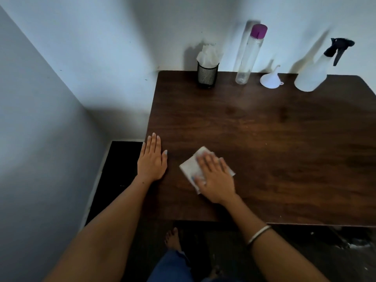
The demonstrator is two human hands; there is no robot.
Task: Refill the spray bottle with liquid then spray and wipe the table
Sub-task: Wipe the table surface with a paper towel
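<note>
Now the dark wooden bench (pixel 264 139) fills a white-walled corner, its left and near edges open to dark floor. Along the far edge stand a mesh cup of tissues (pixel 207 75), a clear bottle (pixel 248 58), a funnel (pixel 270 78) and the spray bottle (pixel 313 74). Flat-fingered, the right hand (pixel 215 178) presses a white tissue (pixel 189 166) near the front-left corner; the left hand (pixel 152 161) rests flat at the left edge.

Bottles (pixel 247 55), funnel (pixel 271 78) on table (pixel 284 139)
</note>
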